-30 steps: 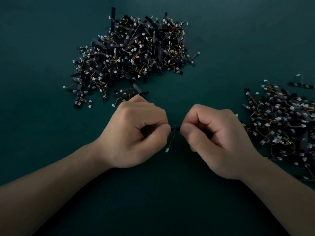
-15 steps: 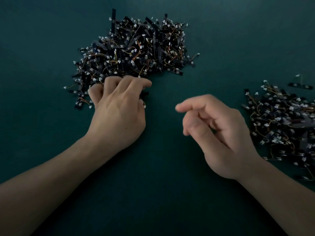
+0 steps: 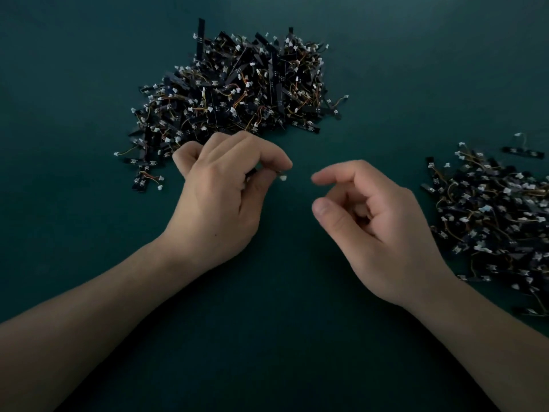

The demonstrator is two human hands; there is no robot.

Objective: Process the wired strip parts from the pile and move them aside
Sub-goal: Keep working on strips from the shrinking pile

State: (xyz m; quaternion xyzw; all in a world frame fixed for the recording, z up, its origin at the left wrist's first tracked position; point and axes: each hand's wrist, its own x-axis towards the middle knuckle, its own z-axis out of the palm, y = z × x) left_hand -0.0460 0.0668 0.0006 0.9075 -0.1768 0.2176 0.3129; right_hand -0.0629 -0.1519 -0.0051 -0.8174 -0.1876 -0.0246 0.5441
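Note:
A big pile (image 3: 237,90) of black strip parts with thin wires and white connectors lies at the back centre-left. My left hand (image 3: 219,200) sits just in front of it, fingers curled round a wired strip part (image 3: 281,176); only its white connector and a bit of dark strip show past the fingertips. My right hand (image 3: 371,230) hovers to the right, empty, with thumb and forefinger apart and the other fingers loosely curled. A second heap (image 3: 493,215) of the same parts lies at the right edge.
The surface is a dark green mat (image 3: 282,337). A few stray strip parts (image 3: 145,176) lie at the big pile's front left corner, and one loose strip (image 3: 523,151) lies behind the right heap.
A second ago both hands pinched one strip between them. The left hand then reached into the pile, and now it has drawn back with a new part. The right hand stays empty.

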